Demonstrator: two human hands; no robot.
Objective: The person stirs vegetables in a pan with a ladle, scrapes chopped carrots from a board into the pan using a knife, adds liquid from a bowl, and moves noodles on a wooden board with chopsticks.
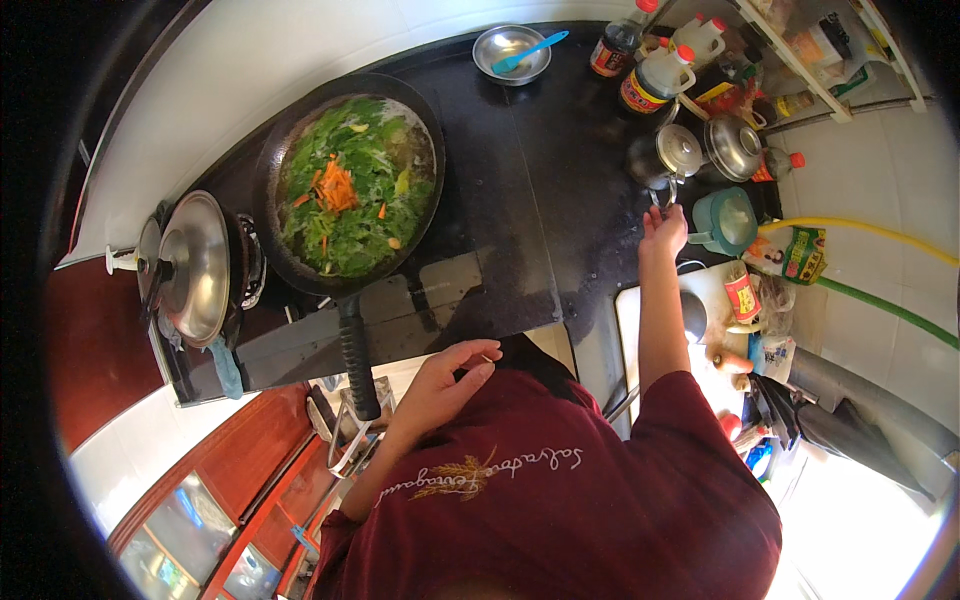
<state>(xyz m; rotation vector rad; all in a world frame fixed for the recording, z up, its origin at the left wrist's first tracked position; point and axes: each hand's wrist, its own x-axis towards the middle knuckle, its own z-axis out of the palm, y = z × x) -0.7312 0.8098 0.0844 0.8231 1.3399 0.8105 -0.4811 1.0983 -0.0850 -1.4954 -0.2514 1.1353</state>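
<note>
A lidded metal pot [678, 152] is placed toward the right end of the black table [510, 190], with its handle [668, 190] turned toward the person. The handle is met by the fingers of the right hand [663, 231]; whether they are closed around it cannot be told. The left hand [448, 388] is held well apart, in front of the body, with thumb and forefinger parted and nothing clearly gripped. Just beside the metal pot, a second pot [735, 150] and a green plastic jug [728, 222] are set. Farther left, a wok [432, 185] is filled with greens [335, 235] topped by carrot strips [335, 187]. The step in hand is judged to be the taking hold of the metal pot; for a lift, a firm grip and a level wrist would be called for, with the jug avoided.
</note>
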